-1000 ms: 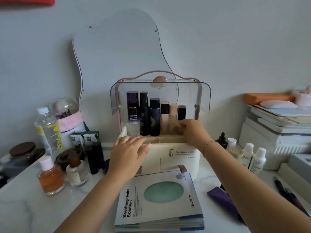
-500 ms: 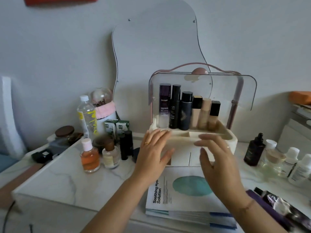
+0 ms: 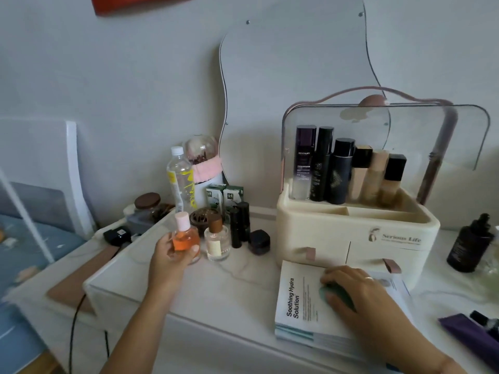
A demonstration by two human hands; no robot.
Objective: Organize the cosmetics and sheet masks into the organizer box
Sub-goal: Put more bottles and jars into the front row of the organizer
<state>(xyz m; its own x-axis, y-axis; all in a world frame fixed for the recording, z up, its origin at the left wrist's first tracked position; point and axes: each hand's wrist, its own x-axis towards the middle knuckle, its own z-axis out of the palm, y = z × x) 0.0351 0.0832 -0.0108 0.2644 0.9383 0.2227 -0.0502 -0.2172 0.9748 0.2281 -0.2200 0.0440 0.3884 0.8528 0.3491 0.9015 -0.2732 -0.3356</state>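
My left hand (image 3: pixel 168 259) is closed around an orange bottle (image 3: pixel 186 237) with a pink cap, at the left of the white table. Whether the bottle is off the table I cannot tell. My right hand (image 3: pixel 351 290) lies palm down on a stack of sheet masks (image 3: pixel 297 300) in front of the cream organizer box (image 3: pixel 324 238). The box's clear lid (image 3: pixel 405 130) is raised, and several dark and beige bottles (image 3: pixel 341 174) stand in its back row. Its front compartments look empty and both drawers are closed.
A clear perfume bottle (image 3: pixel 216 242), two black tubes (image 3: pixel 239 225) and a dark jar (image 3: pixel 259 242) stand beside the orange bottle. Behind them is a water bottle (image 3: pixel 180 182). A dark dropper bottle (image 3: pixel 469 247) and a purple tube (image 3: pixel 469 336) are at the right. A wavy mirror (image 3: pixel 291 63) leans on the wall.
My view swung left. My left hand moved from in front of the box to the orange bottle and closed on it. My right hand left the box and dropped onto the sheet masks.
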